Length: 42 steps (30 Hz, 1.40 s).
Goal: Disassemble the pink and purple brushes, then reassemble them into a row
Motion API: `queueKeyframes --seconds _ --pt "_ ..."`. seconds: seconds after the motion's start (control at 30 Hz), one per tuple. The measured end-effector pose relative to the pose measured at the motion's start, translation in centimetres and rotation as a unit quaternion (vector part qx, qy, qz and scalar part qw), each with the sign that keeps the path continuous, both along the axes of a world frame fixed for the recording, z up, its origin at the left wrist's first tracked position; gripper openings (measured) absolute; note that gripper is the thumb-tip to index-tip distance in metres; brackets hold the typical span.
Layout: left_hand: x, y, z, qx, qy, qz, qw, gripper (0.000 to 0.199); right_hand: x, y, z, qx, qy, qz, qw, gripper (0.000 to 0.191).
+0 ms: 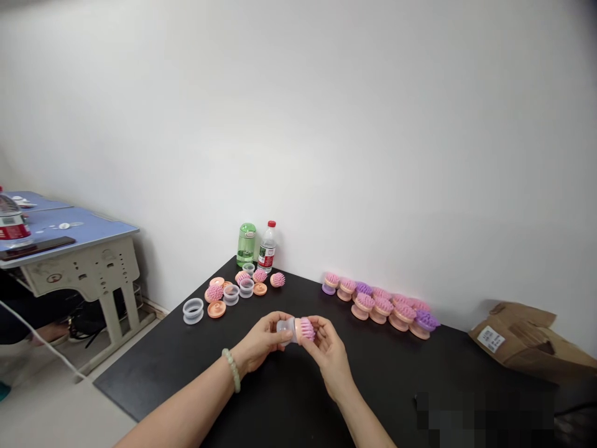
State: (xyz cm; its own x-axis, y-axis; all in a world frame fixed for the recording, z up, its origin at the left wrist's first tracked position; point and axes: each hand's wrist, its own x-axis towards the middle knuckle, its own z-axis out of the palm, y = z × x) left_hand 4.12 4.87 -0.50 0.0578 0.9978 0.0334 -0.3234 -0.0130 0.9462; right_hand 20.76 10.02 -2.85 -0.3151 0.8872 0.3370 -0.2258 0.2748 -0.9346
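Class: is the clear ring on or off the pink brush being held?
On: the clear ring sits flush against the pink brush.

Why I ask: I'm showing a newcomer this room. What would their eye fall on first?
First come the left hand and right hand, mid-table, holding a pink bristled brush with a clear cup. Next is the row of pink and purple brushes along the wall, right of the hands. Left of the hands lie loose pink brush heads and clear rings, near a green bottle.
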Motion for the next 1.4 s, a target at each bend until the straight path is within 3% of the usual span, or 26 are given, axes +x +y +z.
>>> queueKeyframes --seconds 0.13,0.47,0.73,0.8,0.87,1.0,1.07,1.13,1.2,1.3,1.4 --pt "-0.3 0.1 -0.1 0.007 0.029 0.012 0.999 0.056 0.0 0.2 -0.4 -0.005 -0.009 0.004 1.000 0.050" --pt "-0.6 -0.2 0.3 0.008 0.059 -0.020 0.998 0.046 0.6 0.3 -0.6 0.056 -0.081 0.012 0.995 0.053" --pt "-0.6 -0.1 -0.3 -0.043 0.000 -0.060 0.997 0.046 1.2 -0.3 0.7 0.192 -0.179 -0.023 0.965 0.039" --pt "-0.5 0.0 -0.6 -0.003 0.047 -0.057 0.997 0.047 1.0 -0.4 0.7 0.164 -0.198 -0.048 0.965 0.028" --pt "-0.4 0.0 -0.7 0.075 0.157 -0.024 0.984 0.047 0.6 -0.4 0.6 0.087 -0.209 -0.051 0.973 0.023" --pt "-0.1 0.0 -0.6 0.210 0.349 0.069 0.911 0.038 -0.2 -0.6 0.2 -0.124 -0.117 0.023 0.985 0.045" --pt "0.1 0.0 -0.5 0.210 0.334 0.072 0.916 0.044 -0.5 -0.8 0.4 -0.193 -0.042 0.062 0.978 0.047" --pt "0.2 0.0 -0.6 0.166 0.275 0.062 0.945 0.051 -0.7 -1.0 0.7 -0.219 0.005 0.080 0.972 0.046" --pt "0.3 0.0 -0.7 0.109 0.223 0.058 0.967 0.052 -0.6 -1.1 0.9 -0.212 0.026 0.075 0.974 0.045" --pt "0.3 0.2 -0.8 0.049 0.204 0.056 0.976 0.049 -0.4 -0.9 1.0 -0.191 0.030 0.054 0.980 0.041" --pt "0.0 0.3 -0.6 0.048 0.171 0.036 0.984 0.042 -0.2 -0.6 0.7 -0.192 0.025 0.040 0.980 0.042"
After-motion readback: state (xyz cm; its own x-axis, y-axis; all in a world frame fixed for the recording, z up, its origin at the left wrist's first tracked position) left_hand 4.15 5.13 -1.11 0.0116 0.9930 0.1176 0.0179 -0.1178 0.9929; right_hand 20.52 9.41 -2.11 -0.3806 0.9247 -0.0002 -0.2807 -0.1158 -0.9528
